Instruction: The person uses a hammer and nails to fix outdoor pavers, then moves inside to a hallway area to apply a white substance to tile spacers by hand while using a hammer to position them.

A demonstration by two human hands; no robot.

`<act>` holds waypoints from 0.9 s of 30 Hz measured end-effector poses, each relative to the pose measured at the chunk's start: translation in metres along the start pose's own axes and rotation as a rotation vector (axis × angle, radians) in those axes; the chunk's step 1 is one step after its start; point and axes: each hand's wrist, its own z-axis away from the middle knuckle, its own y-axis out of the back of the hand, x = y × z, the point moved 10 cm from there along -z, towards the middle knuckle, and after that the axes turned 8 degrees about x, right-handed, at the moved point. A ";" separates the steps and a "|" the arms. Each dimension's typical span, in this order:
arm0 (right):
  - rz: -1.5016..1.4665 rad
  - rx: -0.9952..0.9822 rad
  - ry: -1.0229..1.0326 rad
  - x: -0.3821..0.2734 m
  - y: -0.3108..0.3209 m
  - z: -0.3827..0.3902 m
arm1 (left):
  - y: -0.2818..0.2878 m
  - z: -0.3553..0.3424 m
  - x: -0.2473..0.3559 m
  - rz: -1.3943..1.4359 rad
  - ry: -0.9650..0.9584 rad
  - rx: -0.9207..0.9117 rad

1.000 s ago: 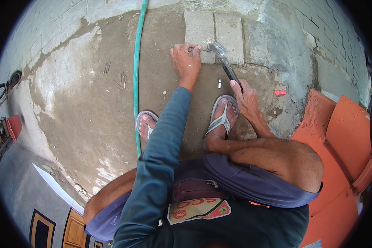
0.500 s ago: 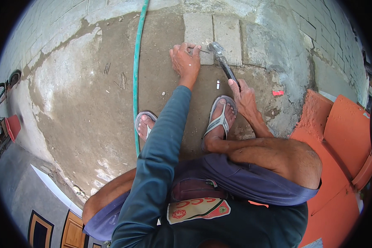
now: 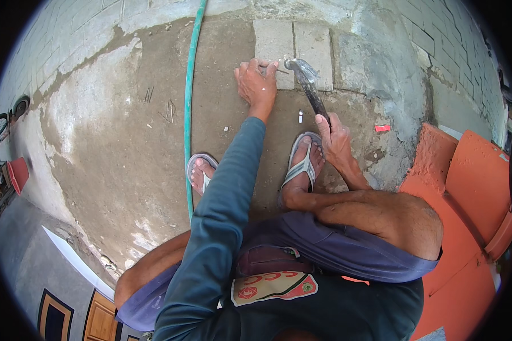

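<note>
Between the thumb and fingers of my left hand (image 3: 257,85) a thin dark nail (image 3: 281,71) is pinched, lying sideways over a flat grey paving block (image 3: 275,42). My right hand (image 3: 337,136) is wrapped round the dark handle of a claw hammer (image 3: 312,91). The hammer's metal head is close to the right end of the nail, above the blocks; whether they touch I cannot tell. A second grey block (image 3: 314,48) lies right beside the first.
A green hose (image 3: 188,113) runs along the ground left of my feet. Several loose nails (image 3: 169,111) lie beyond it. A small white piece (image 3: 300,116) and a red scrap (image 3: 383,128) are on the ground. Orange masonry (image 3: 438,170) stands at my right.
The hammer's head has turned and tilted, now showing its side, with its striking end toward the nail. My left hand and the nail stay almost in place.
</note>
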 end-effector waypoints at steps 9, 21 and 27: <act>0.057 0.059 -0.129 0.021 0.022 -0.004 | -0.009 0.001 0.006 0.056 0.054 -0.044; -0.015 0.026 -0.018 0.005 0.007 -0.002 | 0.003 -0.002 -0.004 0.037 0.021 -0.048; 0.078 0.010 0.043 0.006 0.010 -0.012 | -0.006 0.002 0.009 0.046 -0.007 -0.019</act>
